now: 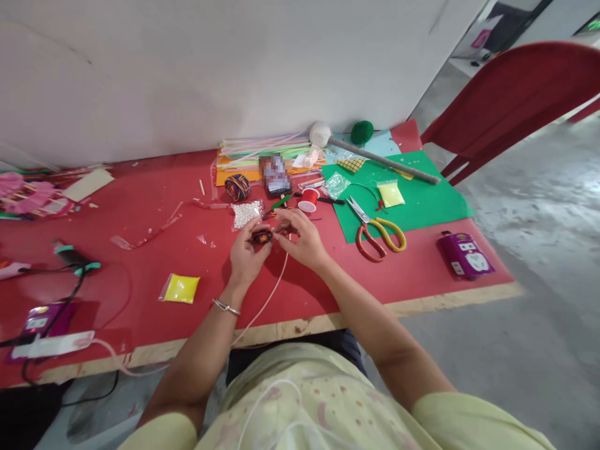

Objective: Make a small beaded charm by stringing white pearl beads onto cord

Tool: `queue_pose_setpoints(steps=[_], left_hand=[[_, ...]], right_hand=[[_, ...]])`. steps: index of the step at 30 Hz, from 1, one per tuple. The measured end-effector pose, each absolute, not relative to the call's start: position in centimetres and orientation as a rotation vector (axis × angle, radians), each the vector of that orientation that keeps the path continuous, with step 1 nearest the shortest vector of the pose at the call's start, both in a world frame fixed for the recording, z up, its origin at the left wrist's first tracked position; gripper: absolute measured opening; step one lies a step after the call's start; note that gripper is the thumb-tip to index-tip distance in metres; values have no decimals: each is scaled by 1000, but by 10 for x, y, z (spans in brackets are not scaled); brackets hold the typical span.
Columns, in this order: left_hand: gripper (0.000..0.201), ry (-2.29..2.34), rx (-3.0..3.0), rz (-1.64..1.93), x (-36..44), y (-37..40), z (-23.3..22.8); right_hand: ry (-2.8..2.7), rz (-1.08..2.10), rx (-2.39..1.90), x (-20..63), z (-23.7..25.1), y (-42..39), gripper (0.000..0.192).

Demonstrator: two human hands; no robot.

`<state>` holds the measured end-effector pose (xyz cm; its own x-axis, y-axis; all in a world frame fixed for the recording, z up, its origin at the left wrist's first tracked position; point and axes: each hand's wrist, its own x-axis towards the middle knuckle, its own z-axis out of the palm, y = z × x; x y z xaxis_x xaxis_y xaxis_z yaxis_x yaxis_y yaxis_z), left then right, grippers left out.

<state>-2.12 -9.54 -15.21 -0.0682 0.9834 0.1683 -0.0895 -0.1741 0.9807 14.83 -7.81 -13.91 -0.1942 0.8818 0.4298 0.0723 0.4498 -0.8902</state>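
Both hands, left hand and right hand, pinch a small dark woven piece; no writing legible.

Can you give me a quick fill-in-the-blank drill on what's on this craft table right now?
1. The left hand and the right hand together hold a small dark object above the ____ table.
2. The scissors with yellow and red handles lie partly on the ____ sheet.
3. The left wrist wears a ____.
4. The bag of white beads lies just ____ the hands.

Missing words: red; green; bracelet; beyond
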Motion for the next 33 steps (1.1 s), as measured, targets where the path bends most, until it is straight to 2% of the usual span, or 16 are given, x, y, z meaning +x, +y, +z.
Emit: queue_pose_setpoints(steps=[9, 16, 19, 33], left_hand=[[60, 1182, 1199, 1433, -20, -99, -146], [53, 1166, 1240, 1504, -23, -95, -150], [45, 1225, 1303, 1502, -21, -98, -148], [38, 1294, 2028, 1503, -30, -98, -150]], right_hand=[[-1489, 1047, -948, 146, -152, -74, 55], [-1506, 851, -968, 146, -144, -78, 48], [-1593, 864, -907, 144, -140, -83, 49], [-1569, 842, -832, 140, -145, -81, 54]])
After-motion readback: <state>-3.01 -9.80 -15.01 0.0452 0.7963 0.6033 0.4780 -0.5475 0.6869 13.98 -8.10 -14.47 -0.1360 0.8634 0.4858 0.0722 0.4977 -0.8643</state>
